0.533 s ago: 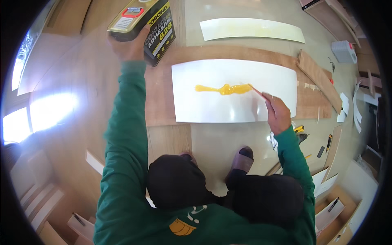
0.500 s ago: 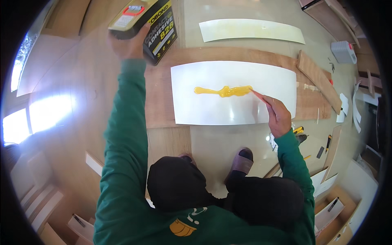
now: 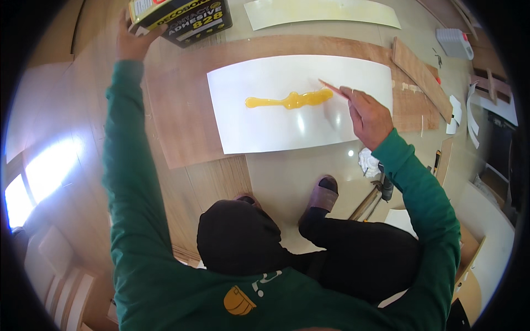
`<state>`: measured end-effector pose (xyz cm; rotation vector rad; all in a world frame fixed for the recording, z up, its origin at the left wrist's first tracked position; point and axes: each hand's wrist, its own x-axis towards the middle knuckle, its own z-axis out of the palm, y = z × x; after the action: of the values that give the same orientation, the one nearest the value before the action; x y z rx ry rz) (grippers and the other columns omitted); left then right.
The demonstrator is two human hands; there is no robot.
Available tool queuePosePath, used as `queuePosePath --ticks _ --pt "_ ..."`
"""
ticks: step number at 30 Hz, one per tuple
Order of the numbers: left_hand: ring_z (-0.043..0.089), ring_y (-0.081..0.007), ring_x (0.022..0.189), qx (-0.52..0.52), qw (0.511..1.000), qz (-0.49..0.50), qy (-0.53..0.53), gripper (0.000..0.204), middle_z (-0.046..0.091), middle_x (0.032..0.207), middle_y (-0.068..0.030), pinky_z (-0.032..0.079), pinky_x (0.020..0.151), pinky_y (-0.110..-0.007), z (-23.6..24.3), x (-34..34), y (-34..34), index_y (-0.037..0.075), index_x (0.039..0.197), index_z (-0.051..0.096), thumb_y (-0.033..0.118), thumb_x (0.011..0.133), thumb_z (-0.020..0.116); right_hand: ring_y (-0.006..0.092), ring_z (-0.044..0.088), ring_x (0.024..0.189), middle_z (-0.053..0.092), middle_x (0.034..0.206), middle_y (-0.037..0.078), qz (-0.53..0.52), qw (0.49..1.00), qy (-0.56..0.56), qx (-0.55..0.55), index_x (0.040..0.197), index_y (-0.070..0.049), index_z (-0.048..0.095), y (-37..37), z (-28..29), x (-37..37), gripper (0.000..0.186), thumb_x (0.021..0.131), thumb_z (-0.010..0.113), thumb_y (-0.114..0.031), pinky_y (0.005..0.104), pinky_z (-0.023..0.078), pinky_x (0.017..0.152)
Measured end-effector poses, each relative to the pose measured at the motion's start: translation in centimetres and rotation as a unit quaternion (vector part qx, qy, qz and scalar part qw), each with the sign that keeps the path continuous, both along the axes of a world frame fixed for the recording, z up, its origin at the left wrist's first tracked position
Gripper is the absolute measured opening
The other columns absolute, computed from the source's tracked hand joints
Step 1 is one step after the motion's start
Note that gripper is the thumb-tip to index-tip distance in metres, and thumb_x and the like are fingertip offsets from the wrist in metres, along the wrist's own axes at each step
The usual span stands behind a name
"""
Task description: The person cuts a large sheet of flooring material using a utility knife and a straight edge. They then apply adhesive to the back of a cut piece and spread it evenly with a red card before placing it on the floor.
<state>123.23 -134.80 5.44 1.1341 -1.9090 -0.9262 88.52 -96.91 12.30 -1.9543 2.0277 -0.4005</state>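
Observation:
At the upper left my left hand (image 3: 135,41) grips the lower side and corner of a black and yellow metal can (image 3: 193,19). A streak of thick yellow glue (image 3: 292,101) runs across a white rectangular sheet (image 3: 254,132), which lies on a wide brown plywood board (image 3: 176,105). My right hand (image 3: 369,116) is closed on a thin pinkish stick (image 3: 334,88); its tip is held over the sheet, just above the right part of the glue.
Beyond the board lies a long pale strip (image 3: 323,12). A plywood piece (image 3: 419,77) rests across the board's right end, near a white jug (image 3: 454,44). A crumpled white cloth (image 3: 369,163) and tools (image 3: 386,182) lie beside my feet (image 3: 323,193); offcuts line both sides.
My left hand and the can have moved left and toward the top edge. The stick's tip has risen up and left from the glue's right end. The whole view has shifted somewhat.

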Motion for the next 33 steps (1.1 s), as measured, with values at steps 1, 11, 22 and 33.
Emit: queuePosePath --ticks 1,11,22,33 --pt "0.061 -0.0213 0.112 -0.028 0.997 0.076 0.018 0.070 0.066 0.118 -0.0137 0.048 0.097 -0.034 -2.4 -0.2 2.9 -0.001 0.135 0.050 0.017 0.076 0.084 0.0348 0.066 0.097 0.067 0.109 0.019 -0.004 1.000 0.027 0.015 0.122 -0.002 0.059 0.3 -0.2 -0.5 0.029 0.093 0.053 -0.003 0.0384 0.054 0.082" --pt "0.026 -0.0313 0.145 -0.092 0.936 -0.260 -0.221 0.065 0.039 0.152 -0.0047 0.022 0.113 -0.065 -3.8 -3.0 34.9 0.017 0.144 0.045 0.023 0.085 0.071 0.0374 0.065 0.094 0.067 0.108 0.017 -0.239 0.966 0.087 0.051 0.116 -0.008 0.061 3.1 -4.9 1.1 0.025 0.094 0.050 -0.013 0.0464 0.052 0.082" --pt "0.022 -0.0253 0.147 -0.120 0.902 -0.238 -0.340 0.065 0.033 0.155 0.0011 0.014 0.111 -0.074 -10.6 -1.4 34.4 0.022 0.144 0.045 -0.003 0.084 0.053 0.0407 0.066 0.096 0.069 0.105 0.022 -0.397 0.917 0.030 -0.004 0.119 -0.007 0.064 3.4 -11.8 4.2 0.032 0.093 0.051 -0.020 0.0450 0.051 0.085" --pt "0.026 -0.0255 0.146 -0.108 0.908 -0.226 -0.337 0.056 0.036 0.154 0.0001 0.012 0.112 -0.073 -11.1 0.1 33.0 0.020 0.139 0.051 0.000 0.087 0.054 0.0355 0.066 0.099 0.069 0.108 0.019 -0.384 0.920 -0.058 -0.052 0.121 -0.006 0.063 3.0 -11.6 6.0 0.031 0.095 0.048 -0.012 0.0419 0.050 0.086"
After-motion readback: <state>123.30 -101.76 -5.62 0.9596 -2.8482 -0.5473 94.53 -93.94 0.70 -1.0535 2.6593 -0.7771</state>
